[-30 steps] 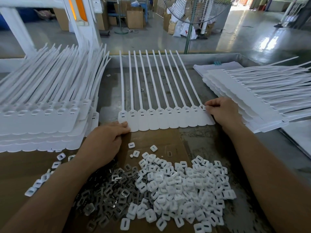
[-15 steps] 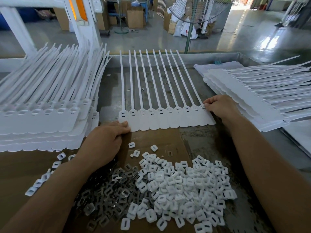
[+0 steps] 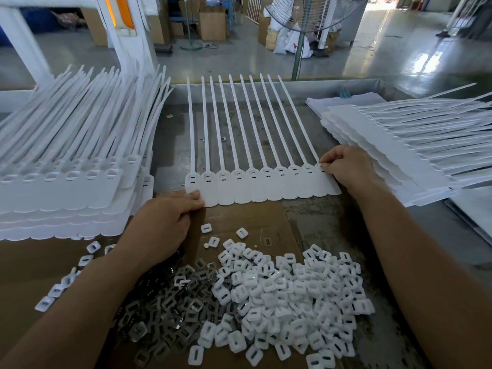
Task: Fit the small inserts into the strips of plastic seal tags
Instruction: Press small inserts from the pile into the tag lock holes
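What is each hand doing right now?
Left hand: open, fingers pressing the tag strip at its left end.
Right hand: fingers curled, pinching the strip's right end.

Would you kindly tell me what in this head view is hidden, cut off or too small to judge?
- The right hand: its own curled fingers hide whether it pinches an insert at the strip end.
- The strip's slots: too small to tell filled from empty.
- The grey inserts: partly under the left forearm.
- The right stack of strips: cut off by the frame's right edge.
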Motion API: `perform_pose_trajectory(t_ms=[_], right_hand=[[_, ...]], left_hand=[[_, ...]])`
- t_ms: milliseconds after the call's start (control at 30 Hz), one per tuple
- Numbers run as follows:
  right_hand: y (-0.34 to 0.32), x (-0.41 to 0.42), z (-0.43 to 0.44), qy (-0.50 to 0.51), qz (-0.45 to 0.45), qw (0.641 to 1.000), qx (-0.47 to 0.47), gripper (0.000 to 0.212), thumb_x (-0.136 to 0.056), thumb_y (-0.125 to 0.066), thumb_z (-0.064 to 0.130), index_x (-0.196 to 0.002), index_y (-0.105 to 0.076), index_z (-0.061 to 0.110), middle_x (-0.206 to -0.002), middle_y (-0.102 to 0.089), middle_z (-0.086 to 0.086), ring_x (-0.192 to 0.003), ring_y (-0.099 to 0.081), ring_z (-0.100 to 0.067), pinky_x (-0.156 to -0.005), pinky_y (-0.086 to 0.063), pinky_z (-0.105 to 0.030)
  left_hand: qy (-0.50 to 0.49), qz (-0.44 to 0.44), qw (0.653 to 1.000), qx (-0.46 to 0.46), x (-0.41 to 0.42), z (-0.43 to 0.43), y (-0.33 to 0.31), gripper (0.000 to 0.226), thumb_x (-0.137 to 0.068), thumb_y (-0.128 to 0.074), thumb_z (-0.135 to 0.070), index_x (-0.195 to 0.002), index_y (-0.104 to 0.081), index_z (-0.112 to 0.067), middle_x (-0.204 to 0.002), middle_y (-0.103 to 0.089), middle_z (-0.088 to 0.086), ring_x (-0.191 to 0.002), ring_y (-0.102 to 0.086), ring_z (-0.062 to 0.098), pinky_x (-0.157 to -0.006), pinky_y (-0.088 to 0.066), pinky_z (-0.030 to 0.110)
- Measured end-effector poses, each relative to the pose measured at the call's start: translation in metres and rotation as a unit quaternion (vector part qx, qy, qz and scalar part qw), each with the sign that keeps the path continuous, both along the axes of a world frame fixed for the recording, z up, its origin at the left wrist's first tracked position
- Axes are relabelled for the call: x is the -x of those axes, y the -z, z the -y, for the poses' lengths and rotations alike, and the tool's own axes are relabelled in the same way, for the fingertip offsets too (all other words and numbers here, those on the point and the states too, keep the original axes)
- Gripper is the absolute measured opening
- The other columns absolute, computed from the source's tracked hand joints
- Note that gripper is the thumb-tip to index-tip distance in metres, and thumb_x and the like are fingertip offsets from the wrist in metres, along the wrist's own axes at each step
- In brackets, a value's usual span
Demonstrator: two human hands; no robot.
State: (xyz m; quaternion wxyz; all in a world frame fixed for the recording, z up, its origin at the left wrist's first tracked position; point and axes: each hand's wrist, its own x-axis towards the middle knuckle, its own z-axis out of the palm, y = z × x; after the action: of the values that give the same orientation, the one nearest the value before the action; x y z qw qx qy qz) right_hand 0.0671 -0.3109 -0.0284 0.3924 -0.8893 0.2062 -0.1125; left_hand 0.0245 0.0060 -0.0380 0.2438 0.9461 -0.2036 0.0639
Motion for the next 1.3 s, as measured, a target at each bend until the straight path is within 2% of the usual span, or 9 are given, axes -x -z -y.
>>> perform_pose_trajectory(t_ms=[300, 500, 600, 700, 767, 867, 1033, 1167, 1300], right_hand=[[-0.004, 0.003, -0.003, 0.018, 0.003, 1.000, -0.013, 0.022, -0.074, -0.069, 0.013, -0.061, -0.063, 0.029, -0.081, -0.066, 0.007, -0.091, -0.059, -0.015, -0.091, -0.047, -0.040], [-0.006, -0.001, -0.002, 0.024, 0.000, 0.999, -0.021, 0.024, -0.071, -0.071, 0.009, -0.059, -0.062, 0.028, -0.075, -0.062, 0.009, -0.077, -0.054, -0.008, -0.067, -0.040, -0.023], [-0.006, -0.001, -0.001, 0.022, 0.005, 1.000, -0.008, 0.022, -0.071, -0.073, 0.011, -0.062, -0.062, 0.028, -0.084, -0.063, 0.005, -0.087, -0.056, -0.012, -0.076, -0.042, -0.026], [-0.001, 0.005, -0.003, 0.023, 0.029, 0.998, 0.042, 0.007, -0.077, -0.071, 0.020, -0.083, -0.070, 0.025, -0.097, -0.067, 0.004, -0.098, -0.058, -0.014, -0.088, -0.045, -0.032], [0.003, 0.010, -0.004, 0.014, 0.037, 0.997, 0.060, 0.017, -0.082, -0.066, 0.020, -0.098, -0.071, 0.021, -0.105, -0.068, 0.003, -0.100, -0.058, -0.014, -0.090, -0.043, -0.029], [-0.001, 0.021, 0.001, -0.007, 0.032, 0.999, 0.012, 0.024, -0.080, -0.068, 0.012, -0.104, -0.069, 0.016, -0.104, -0.067, 0.001, -0.090, -0.056, -0.010, -0.080, -0.040, -0.024], [-0.017, 0.034, 0.011, -0.123, -0.103, 0.987, 0.019, 0.055, -0.066, -0.079, 0.001, -0.117, -0.062, 0.009, -0.079, -0.061, 0.014, -0.072, -0.055, 0.000, -0.065, -0.041, -0.017], [-0.019, 0.035, 0.011, -0.131, -0.106, 0.985, 0.044, 0.056, -0.063, -0.080, 0.000, -0.116, -0.062, 0.010, -0.077, -0.057, 0.011, -0.071, -0.053, -0.003, -0.078, -0.044, -0.028], [-0.017, 0.034, 0.012, -0.135, -0.100, 0.985, 0.043, 0.055, -0.066, -0.080, 0.003, -0.117, -0.060, 0.011, -0.079, -0.056, 0.008, -0.072, -0.051, -0.005, -0.079, -0.040, -0.028]], left_hand=[[-0.003, 0.000, 1.000, -0.001, -0.002, 0.001, 0.000, 0.042, -0.086, -0.046, 0.003, -0.119, -0.059, -0.018, -0.131, -0.050, -0.008, -0.127, -0.040, 0.010, -0.103, -0.017, 0.016], [-0.005, 0.000, 1.000, -0.005, 0.000, -0.001, 0.002, 0.041, -0.087, -0.046, 0.001, -0.120, -0.059, -0.020, -0.131, -0.050, -0.010, -0.126, -0.040, 0.009, -0.102, -0.018, 0.016], [-0.004, 0.000, 1.000, -0.005, 0.001, -0.002, 0.002, 0.041, -0.087, -0.046, 0.001, -0.120, -0.059, -0.019, -0.131, -0.050, -0.009, -0.126, -0.040, 0.009, -0.102, -0.018, 0.017], [-0.001, 0.001, 1.000, -0.008, 0.001, -0.002, 0.002, 0.041, -0.087, -0.045, 0.001, -0.120, -0.059, -0.019, -0.132, -0.050, -0.009, -0.127, -0.040, 0.010, -0.103, -0.018, 0.018], [-0.001, 0.002, 1.000, -0.012, 0.001, -0.002, 0.003, 0.041, -0.087, -0.045, 0.000, -0.120, -0.059, -0.020, -0.132, -0.049, -0.010, -0.127, -0.039, 0.009, -0.102, -0.018, 0.018], [-0.001, 0.003, 1.000, -0.018, 0.000, -0.002, 0.003, 0.041, -0.088, -0.044, -0.001, -0.121, -0.058, -0.021, -0.133, -0.048, -0.010, -0.127, -0.038, 0.008, -0.102, -0.017, 0.017], [-0.005, -0.002, 1.000, -0.018, 0.000, -0.002, 0.003, 0.042, -0.088, -0.043, -0.002, -0.122, -0.057, -0.022, -0.134, -0.047, -0.011, -0.128, -0.038, 0.008, -0.104, -0.020, 0.020], [-0.006, -0.005, 1.000, -0.022, 0.000, -0.001, 0.003, 0.042, -0.090, -0.042, -0.003, -0.124, -0.055, -0.023, -0.136, -0.045, -0.011, -0.129, -0.036, 0.008, -0.104, -0.018, 0.019], [-0.017, -0.004, 1.000, -0.021, 0.000, 0.000, 0.003, 0.041, -0.092, -0.041, -0.007, -0.126, -0.053, -0.025, -0.139, -0.041, -0.013, -0.130, -0.034, 0.007, -0.102, -0.016, 0.016]])
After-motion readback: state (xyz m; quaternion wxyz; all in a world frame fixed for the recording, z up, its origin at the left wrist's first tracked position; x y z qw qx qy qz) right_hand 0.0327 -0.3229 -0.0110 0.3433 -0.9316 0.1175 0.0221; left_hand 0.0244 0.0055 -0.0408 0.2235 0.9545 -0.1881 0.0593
